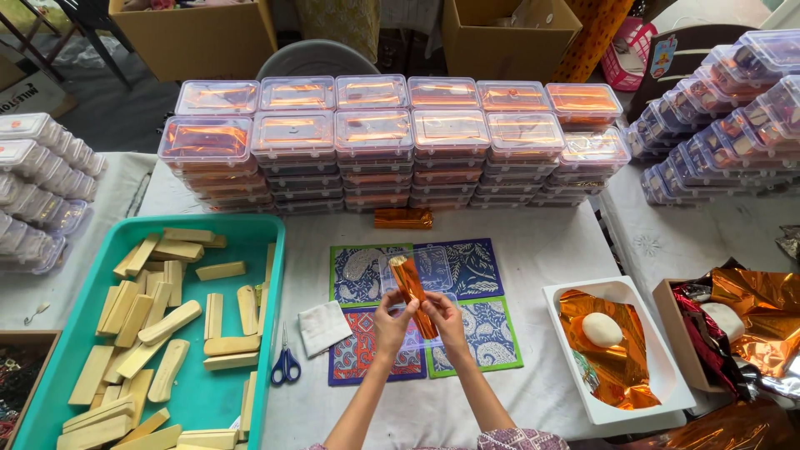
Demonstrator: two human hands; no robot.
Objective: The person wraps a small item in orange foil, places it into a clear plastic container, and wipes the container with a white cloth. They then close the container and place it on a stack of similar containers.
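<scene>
Orange foil-wrapped stick (pixel 411 293) sat pinched between both hands over the patterned cards (pixel 467 268), tilted toward 11 o'clock. Left hand (pixel 390 323) and right hand (pixel 444 318) were clamped on its lower half, close together. Scissors (pixel 286 364) lay at 9 o'clock, white tray (pixel 667 367) at 3.
</scene>
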